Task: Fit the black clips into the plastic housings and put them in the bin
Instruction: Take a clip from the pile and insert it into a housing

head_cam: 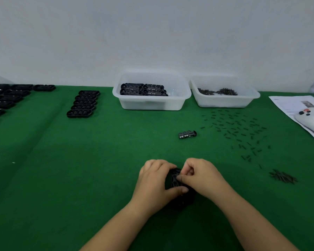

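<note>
- Got a black plastic housing (176, 179) down on the green table (62, 169) near the front edge, right in front of me, mostly buried under my hands.
- My left hand (153, 180) is wrapped round its left side with the thumb hooked under the near end, basically a vise so it doesn't skate on the cloth.
- My right hand (198, 176) has its fingers curled and pinched together over the top of the housing, I reckon pushing a clip into a slot. The clip itself is too tiny to see, so can't swear to it.
- Loose black clips (239, 131) are scattered toward the right side of the table, plus a tighter heap (283, 176) nearer the front right. Handy for my right hand, which is probably why they're spread there.
- One housing (187, 134) sits alone mid-table, beside the scatter. Can't tell if it's finished.
- Finished ones go in the clear bin (151, 104) at the back edge, a few housings (143, 89) stacked in it already.
- The second bin (225, 102) next to it holds small dark bits, maybe more clips.
- Empty-looking housings are lined up in a row (83, 104) back left, with more (7, 98) at the far left edge.
- Paper (286, 105) and some white gadget (308, 120) sit at the right edge.
</note>
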